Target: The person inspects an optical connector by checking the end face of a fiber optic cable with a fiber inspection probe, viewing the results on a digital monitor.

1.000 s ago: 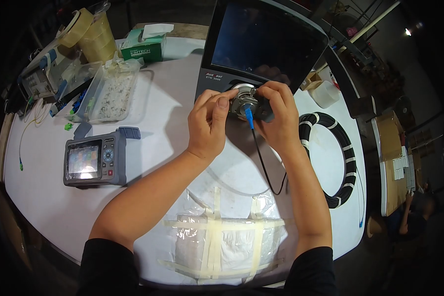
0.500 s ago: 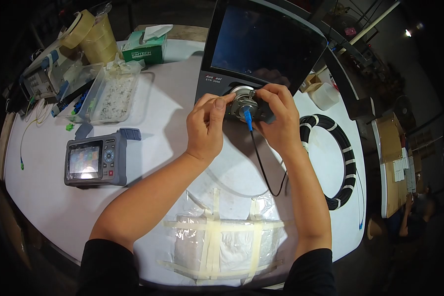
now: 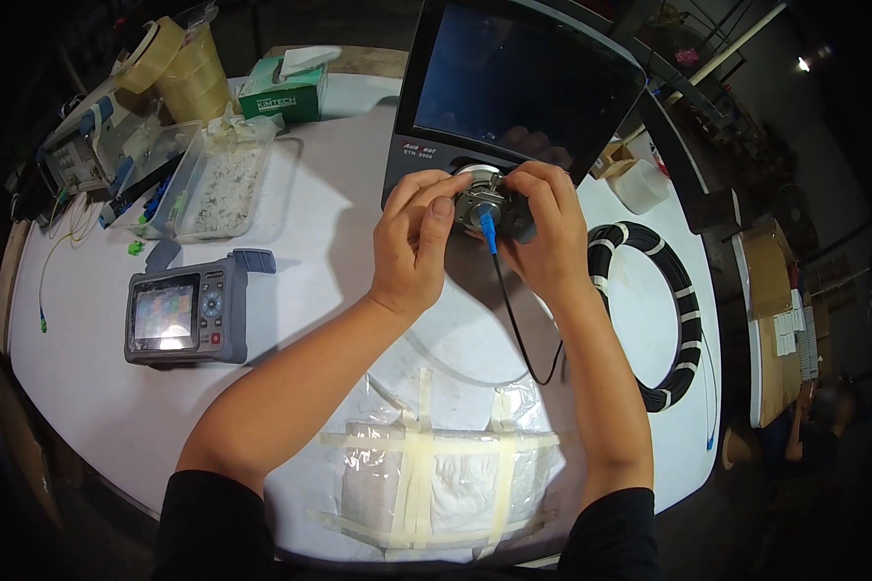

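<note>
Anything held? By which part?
Left hand and right hand have fingers at either side of the metal fixture; a firm grip can't be confirmed.

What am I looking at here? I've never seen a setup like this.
There is no robot: these are a person's bare hands, and every picture comes from one camera worn on the head. The left hand and right hand are at a round metal fitting on a dark machine with a screen; how firmly they grip is unclear. A blue connector with a black cable sits at the fitting. The white table also carries a small device and a cable coil.
</note>
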A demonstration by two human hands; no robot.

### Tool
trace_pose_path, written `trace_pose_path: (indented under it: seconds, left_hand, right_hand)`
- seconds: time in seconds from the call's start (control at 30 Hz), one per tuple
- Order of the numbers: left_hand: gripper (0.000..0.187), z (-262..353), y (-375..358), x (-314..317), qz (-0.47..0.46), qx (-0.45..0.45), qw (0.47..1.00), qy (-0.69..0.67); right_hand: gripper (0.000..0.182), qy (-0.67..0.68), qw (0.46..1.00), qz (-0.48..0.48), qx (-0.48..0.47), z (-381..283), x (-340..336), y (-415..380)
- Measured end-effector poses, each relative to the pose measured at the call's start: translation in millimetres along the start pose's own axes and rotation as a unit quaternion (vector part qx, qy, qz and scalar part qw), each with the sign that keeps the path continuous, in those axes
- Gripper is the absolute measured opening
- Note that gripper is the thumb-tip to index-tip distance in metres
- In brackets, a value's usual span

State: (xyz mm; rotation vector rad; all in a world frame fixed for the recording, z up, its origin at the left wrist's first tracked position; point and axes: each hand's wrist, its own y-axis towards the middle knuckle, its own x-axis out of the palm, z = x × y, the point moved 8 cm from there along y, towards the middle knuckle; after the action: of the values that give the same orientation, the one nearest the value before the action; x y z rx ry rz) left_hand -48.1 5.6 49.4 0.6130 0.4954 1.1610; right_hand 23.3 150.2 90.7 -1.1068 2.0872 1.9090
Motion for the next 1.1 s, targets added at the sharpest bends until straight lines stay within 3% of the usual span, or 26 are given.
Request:
trace_pose_path:
  seconds: [0.43,0.5,0.63,1.1]
  left_hand:
    - [0.042,-0.9,1.0,-3.4,0.018,-0.002,1.000,0.003]
    - [0.048,-3.8,-0.2,-0.8,-0.014,-0.031,0.999,0.019]
    - [0.041,-2.3,1.7,-2.5,0.019,-0.002,1.000,-0.002]
    - [0.041,-8.0,0.0,-3.2,0.030,-0.021,0.999,-0.019]
  right_hand:
    - [0.064,0.024,0.999,-0.023,0.042,3.0,-1.4,0.2]
    - [0.065,0.026,0.998,-0.025,0.045,3.4,-1.7,0.5]
    - [0.064,0.034,0.998,-0.026,0.051,3.5,-2.9,1.2]
    - [0.062,0.036,0.998,-0.040,0.046,3.1,-2.9,1.5]
